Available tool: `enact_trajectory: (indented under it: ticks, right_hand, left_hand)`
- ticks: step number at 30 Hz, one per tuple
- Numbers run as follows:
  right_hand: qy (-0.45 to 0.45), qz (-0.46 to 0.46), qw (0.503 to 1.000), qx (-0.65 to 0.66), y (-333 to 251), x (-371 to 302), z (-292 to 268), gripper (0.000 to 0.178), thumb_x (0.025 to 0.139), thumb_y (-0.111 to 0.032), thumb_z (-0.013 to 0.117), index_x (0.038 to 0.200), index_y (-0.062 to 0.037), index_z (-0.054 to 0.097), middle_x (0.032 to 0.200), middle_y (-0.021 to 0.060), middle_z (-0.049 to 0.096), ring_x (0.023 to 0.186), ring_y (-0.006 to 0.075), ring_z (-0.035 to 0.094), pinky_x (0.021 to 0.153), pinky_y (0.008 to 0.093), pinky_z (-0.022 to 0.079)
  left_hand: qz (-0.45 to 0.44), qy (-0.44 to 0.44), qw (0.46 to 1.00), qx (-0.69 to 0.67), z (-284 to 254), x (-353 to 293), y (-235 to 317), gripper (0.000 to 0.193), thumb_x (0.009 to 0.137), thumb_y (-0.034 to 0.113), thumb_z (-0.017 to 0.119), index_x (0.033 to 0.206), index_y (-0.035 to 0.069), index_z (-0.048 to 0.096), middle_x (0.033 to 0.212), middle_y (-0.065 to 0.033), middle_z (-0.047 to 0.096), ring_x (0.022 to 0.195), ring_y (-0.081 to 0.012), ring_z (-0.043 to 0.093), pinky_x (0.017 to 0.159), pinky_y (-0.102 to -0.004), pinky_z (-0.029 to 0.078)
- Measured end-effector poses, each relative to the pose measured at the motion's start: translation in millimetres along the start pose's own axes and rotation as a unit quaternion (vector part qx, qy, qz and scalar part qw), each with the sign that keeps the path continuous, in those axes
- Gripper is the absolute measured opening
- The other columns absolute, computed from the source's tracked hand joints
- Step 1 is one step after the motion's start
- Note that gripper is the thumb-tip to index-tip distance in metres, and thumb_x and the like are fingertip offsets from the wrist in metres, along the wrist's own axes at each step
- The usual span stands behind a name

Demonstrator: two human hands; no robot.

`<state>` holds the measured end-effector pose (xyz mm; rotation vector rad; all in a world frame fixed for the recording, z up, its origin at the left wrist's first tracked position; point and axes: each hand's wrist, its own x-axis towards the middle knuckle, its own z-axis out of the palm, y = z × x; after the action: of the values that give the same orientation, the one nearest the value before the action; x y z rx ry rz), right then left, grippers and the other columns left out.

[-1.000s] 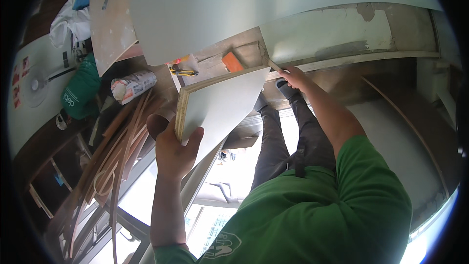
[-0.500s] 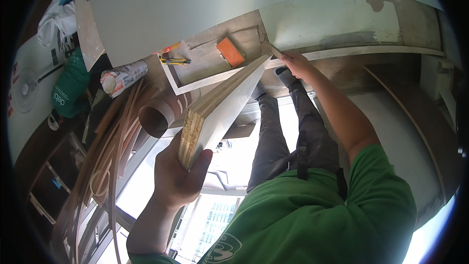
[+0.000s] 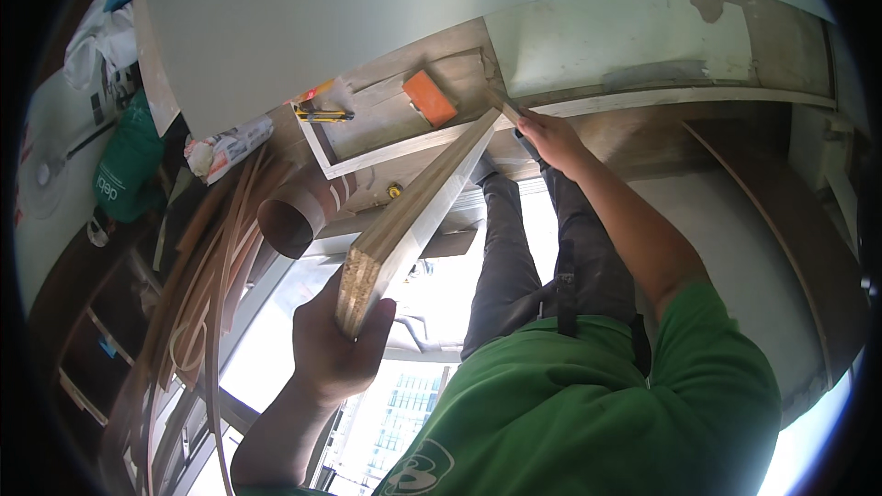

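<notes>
My left hand (image 3: 342, 344) is wrapped round the near end of a long, narrow wooden board (image 3: 404, 220) with a white face and a rough chipboard end. The board slants away from me, off to the right. At its far end my right hand (image 3: 551, 140) is closed on a thin, flat light-brown strip (image 3: 502, 103), whose kind I cannot make out. That strip touches or overlaps the board's far tip; which of the two I cannot tell. Beyond the board, an orange block (image 3: 430, 98) and a yellow-and-black utility knife (image 3: 324, 116) lie in a shallow framed recess (image 3: 367, 163).
Long bent brown strips (image 3: 220, 257) and a brown roll (image 3: 287, 225) stand at the left, near a green bag (image 3: 129, 165) and a wrapped bundle (image 3: 230, 147). A large pale panel (image 3: 367, 18) spans the far side. A yellow tape measure (image 3: 395, 190) lies past the board.
The board's far end has come slightly nearer and to the left, and my right hand has moved with it. A yellow tape measure now shows beside the board. My left hand keeps its hold.
</notes>
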<state>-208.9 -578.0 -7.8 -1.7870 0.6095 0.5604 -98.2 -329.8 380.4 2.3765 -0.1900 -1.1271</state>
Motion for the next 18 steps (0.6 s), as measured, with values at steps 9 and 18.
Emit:
enact_trajectory:
  ticks: [9,18]
  right_hand:
    - [0.064,-0.038,0.996,-0.050,84,48,28,0.048,0.103,-0.042,0.049,0.132,-0.0071,0.063,0.103,0.0213,0.072,0.099,0.0363,0.069,0.086,0.0418,0.053]
    - [-0.002,-0.053,0.997,0.047,-4,-10,-12,0.045,0.104,-0.040,0.048,0.127,-0.0050,0.064,0.088,0.0213,0.070,0.084,0.0377,0.069,0.076,0.0430,0.052]
  left_hand:
    - [0.047,0.018,0.999,0.008,-12,17,-7,0.025,0.087,0.012,0.067,0.105,-0.004,0.065,0.080,-0.0160,0.073,0.071,-0.0277,0.074,0.067,-0.0352,0.058]
    - [0.051,0.031,0.998,-0.024,-12,15,-8,0.025,0.089,0.012,0.067,0.106,-0.006,0.064,0.083,-0.0138,0.072,0.073,-0.0216,0.072,0.069,-0.0316,0.056]
